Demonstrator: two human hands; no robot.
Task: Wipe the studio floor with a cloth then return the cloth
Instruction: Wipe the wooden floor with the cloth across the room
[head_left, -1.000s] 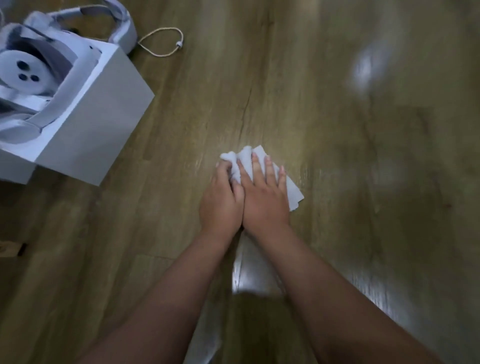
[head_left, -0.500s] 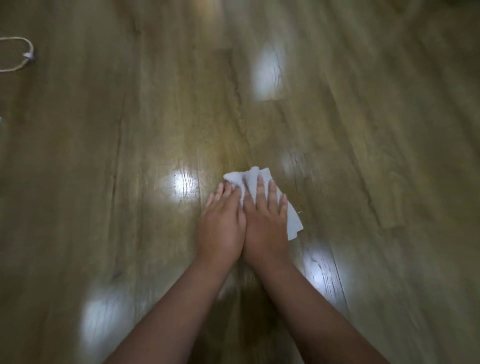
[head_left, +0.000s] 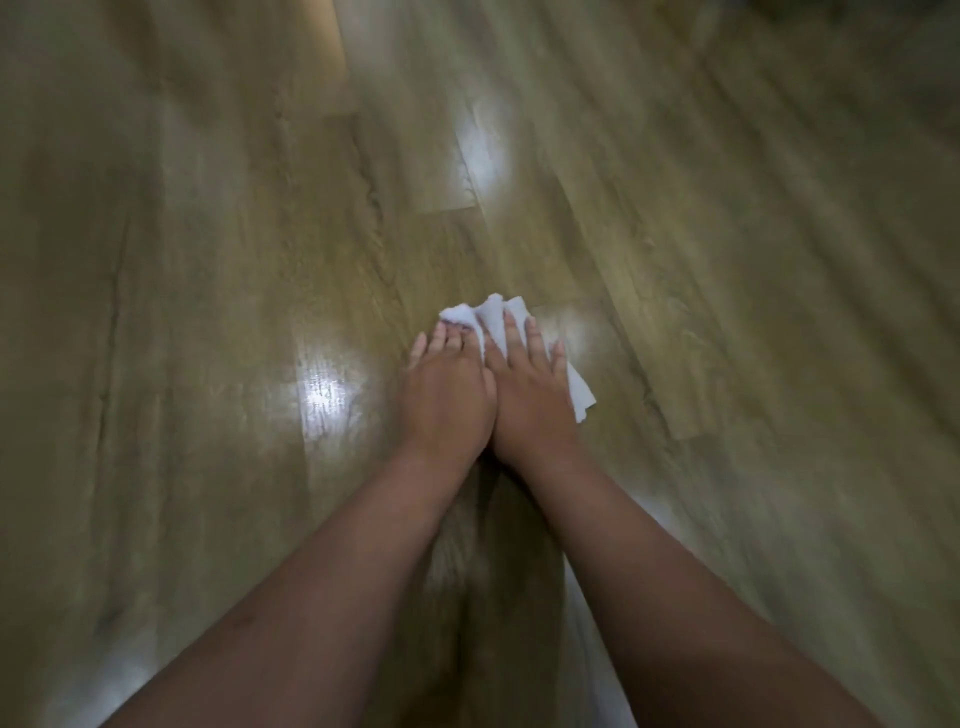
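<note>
Glossy wood-look plank floor with one cloth on it

The brown-olive laminate floor shows long plank seams and several bright light reflections; much of it is motion-blurred. A crumpled white cloth lies directly on it near the middle, pressed flat under two hands set side by side.

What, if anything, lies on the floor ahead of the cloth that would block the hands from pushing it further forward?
Nothing visible does. The left hand and right hand press flat on the white cloth, and the wooden floor ahead of it shows only planks and light reflections. Where the cloth must be returned is not in view.
</note>
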